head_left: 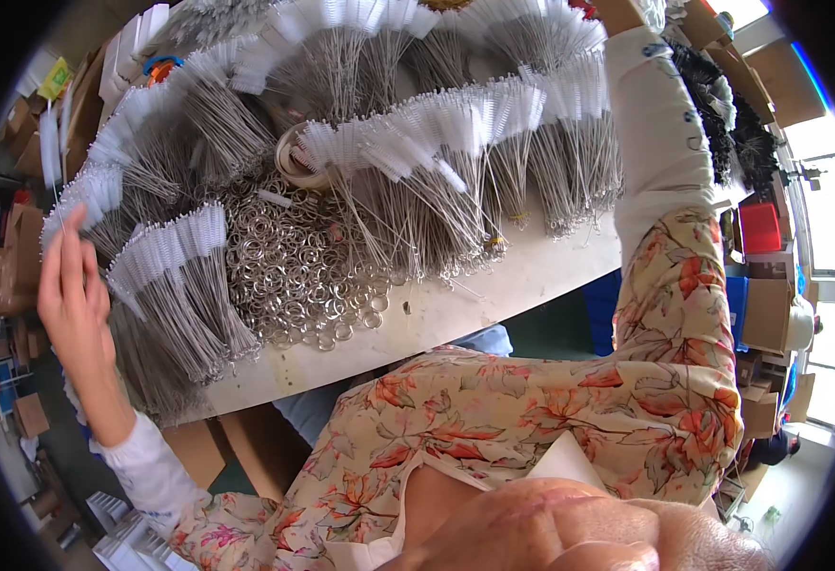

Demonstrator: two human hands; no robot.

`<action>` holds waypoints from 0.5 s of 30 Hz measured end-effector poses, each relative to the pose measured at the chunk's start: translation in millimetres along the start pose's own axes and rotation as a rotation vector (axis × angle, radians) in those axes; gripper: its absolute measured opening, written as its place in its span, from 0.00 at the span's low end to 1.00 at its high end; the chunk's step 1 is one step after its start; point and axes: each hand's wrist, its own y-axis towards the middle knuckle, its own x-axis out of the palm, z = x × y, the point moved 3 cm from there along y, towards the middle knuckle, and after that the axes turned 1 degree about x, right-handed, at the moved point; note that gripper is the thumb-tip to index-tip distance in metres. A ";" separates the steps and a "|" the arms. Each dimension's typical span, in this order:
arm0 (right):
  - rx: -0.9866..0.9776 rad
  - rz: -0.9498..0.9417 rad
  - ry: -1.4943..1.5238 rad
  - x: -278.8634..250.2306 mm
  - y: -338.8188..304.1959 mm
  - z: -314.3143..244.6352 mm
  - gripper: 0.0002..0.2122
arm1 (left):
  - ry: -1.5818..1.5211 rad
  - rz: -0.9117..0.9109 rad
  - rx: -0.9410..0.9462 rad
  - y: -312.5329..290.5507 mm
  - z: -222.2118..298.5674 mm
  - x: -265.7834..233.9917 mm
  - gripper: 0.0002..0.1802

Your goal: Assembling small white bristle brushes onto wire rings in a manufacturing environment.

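Observation:
My left hand (73, 290) is raised at the table's left edge, its long fingers close together. A single thin brush (50, 145) with white bristles stands up from the fingertips, its wire stem running down to them; the exact grip is partly hidden. Beside this hand lies a bundle of white-bristled wire brushes (170, 257). My right arm in a white sleeve (660, 124) stretches to the far right of the table, and the hand beyond it is out of sight. A heap of metal split rings (303, 276) lies between the brush bundles.
More brush bundles (456, 124) cover the table's far side. A roll of tape (296, 157) sits among them. The white tabletop (417, 319) ends close to my body. Black brushes (713, 105), a red bin (758, 228) and cardboard boxes (768, 314) stand at the right.

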 end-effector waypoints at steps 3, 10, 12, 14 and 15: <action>-0.084 -0.220 -0.497 -6.1 6.5 6.2 0.15 | -0.046 0.042 -0.089 -45.3 -9.7 -27.8 0.18; -0.155 -0.506 -0.965 13.7 8.3 81.3 0.17 | -0.255 0.106 -0.218 -94.0 -56.9 -45.0 0.17; -0.106 -0.509 -0.944 5.5 9.0 83.7 0.18 | -0.333 0.120 -0.250 -96.8 -61.3 -39.5 0.17; 0.047 -0.544 -0.868 -35.6 12.8 88.2 0.13 | -0.370 0.093 -0.190 -87.8 -73.2 -22.7 0.17; 0.039 -0.546 -0.854 -31.3 6.7 52.8 0.13 | -0.366 0.109 -0.137 -88.1 -69.5 -20.3 0.17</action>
